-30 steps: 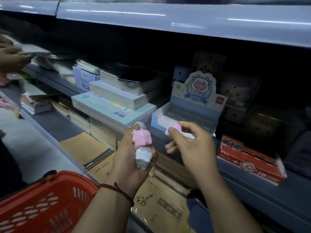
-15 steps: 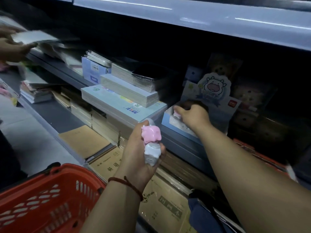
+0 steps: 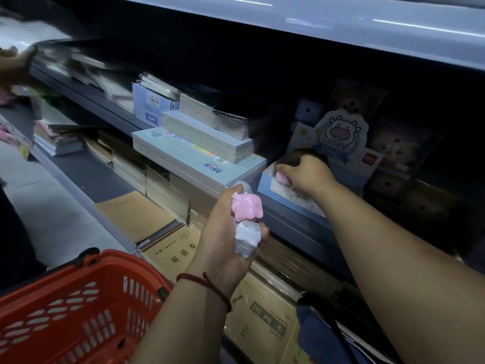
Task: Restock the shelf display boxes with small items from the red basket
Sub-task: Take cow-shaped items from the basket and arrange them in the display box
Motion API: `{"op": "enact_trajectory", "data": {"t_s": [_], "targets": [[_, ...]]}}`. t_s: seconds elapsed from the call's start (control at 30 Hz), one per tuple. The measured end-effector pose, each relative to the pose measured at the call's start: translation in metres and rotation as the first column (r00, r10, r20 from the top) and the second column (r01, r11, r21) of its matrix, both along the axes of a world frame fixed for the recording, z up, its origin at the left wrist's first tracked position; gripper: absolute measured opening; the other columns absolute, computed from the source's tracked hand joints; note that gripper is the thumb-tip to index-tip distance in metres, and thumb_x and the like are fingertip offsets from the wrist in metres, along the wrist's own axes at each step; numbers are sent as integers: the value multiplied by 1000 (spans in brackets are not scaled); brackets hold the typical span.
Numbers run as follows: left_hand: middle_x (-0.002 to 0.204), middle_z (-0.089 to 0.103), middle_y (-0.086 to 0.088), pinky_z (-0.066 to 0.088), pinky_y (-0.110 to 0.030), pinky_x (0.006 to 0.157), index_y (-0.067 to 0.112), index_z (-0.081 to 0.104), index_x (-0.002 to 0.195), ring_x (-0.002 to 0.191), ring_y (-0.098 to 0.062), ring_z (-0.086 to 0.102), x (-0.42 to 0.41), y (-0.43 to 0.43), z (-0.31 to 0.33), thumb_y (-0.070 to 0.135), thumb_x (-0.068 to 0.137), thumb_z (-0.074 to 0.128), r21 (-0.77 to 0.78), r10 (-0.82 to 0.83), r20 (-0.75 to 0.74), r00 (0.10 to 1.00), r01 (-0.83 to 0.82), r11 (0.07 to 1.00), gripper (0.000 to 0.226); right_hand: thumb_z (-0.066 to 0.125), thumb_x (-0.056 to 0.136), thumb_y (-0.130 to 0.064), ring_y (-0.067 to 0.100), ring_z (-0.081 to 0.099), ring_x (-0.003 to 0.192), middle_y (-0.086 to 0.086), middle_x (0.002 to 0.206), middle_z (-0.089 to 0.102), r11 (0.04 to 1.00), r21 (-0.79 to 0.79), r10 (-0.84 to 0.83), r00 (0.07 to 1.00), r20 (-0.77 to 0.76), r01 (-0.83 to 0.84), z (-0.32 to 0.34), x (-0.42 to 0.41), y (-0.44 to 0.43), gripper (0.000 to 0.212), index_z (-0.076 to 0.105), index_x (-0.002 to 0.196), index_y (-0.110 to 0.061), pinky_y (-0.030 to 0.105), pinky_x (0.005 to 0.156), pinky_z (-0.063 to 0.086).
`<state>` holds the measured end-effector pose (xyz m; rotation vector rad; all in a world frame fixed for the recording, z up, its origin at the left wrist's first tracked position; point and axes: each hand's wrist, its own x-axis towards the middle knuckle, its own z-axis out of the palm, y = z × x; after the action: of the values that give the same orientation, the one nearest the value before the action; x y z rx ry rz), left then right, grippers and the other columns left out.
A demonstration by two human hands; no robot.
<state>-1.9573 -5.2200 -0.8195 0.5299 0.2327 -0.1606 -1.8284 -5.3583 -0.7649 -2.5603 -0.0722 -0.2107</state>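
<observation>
Two small cow-shaped items are sitting in the left hand (image 3: 223,232): a pink one (image 3: 248,206) on top and a white one (image 3: 246,239) under it, both with short ears and a rounded body. The fingers of this hand are curling around them, and the hand is hovering just in front of the display box (image 3: 286,203), a little to its left. A third item (image 3: 281,176), also pink, is being pinched by the right hand (image 3: 308,174), which is reaching inside the display box near its left wall. The display box is light blue and is standing on the shelf (image 3: 301,227), with a tall header card (image 3: 341,135) at its back showing a cartoon cow. Something pale and shiny is lying inside it, but I cannot tell what. The red basket (image 3: 78,306) is sitting well below and to the left of the display box; what it is holding is not clear.
</observation>
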Motion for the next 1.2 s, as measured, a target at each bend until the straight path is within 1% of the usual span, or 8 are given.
{"op": "enact_trajectory", "data": {"t_s": [0.13,0.27,0.4,0.57,0.7,0.8,0.97,1.2], "targets": [[51,48,5,50,-23,40,18,57,85,39,-8,48,2,2,-3,40,94,68,21,-17,-6,1000,17,1000,26,60,97,-21,28,67,92,6,93,71,999,37,23,999,-35,-22,-2,0,-6,12,71,95,-16,29,77,49],[57,48,3,49,-22,41,18,58,85,45,-11,47,2,2,-3,38,93,70,23,0,-17,1000,1,1000,25,54,98,-11,28,63,119,7,131,68,999,17,35,999,-32,-34,-14,-5,-11,40,64,137,-17,37,103,50],[59,48,4,49,-21,41,20,60,80,46,-9,46,2,1,-5,40,95,66,22,-15,-7,1000,15,1000,26,54,97,-10,23,54,129,3,146,54,983,182,0,999,38,-7,-20,-26,-11,59,41,154,-23,25,99,39],[54,45,6,47,-21,39,20,53,76,40,-7,44,6,1,-10,39,98,63,20,-24,-8,1000,24,1000,31,66,94,-14,-1,65,91,-11,111,71,911,373,65,953,295,-178,-24,-71,-10,25,70,114,-29,8,71,47],[70,66,-3,49,-23,44,11,65,93,49,-8,57,10,-1,-18,41,96,65,60,-41,17,999,40,997,30,75,89,-19,18,66,69,-6,88,73,777,419,405,882,240,-470,-4,-99,1,10,76,97,-24,24,64,50],[111,69,-14,54,-28,55,10,65,129,82,-18,70,13,-5,-24,44,94,65,107,-2,15,1000,0,994,48,83,82,-30,31,62,72,-9,96,70,782,317,535,839,101,-537,5,-106,4,16,76,96,-30,28,65,49],[131,67,-17,58,-30,66,12,61,136,119,-28,67,14,-8,-26,52,92,62,124,15,29,999,-18,992,60,84,79,-27,25,72,78,-6,95,74,804,338,521,854,-5,-489,-3,-103,0,18,75,94,-29,42,79,60],[131,68,-16,58,-29,62,9,59,136,97,-23,71,19,-10,-29,47,91,69,109,51,33,998,-54,993,59,77,85,-13,19,70,91,-3,103,72,811,305,540,840,-63,-499,-5,-99,-15,32,75,107,-36,35,90,57]]}}
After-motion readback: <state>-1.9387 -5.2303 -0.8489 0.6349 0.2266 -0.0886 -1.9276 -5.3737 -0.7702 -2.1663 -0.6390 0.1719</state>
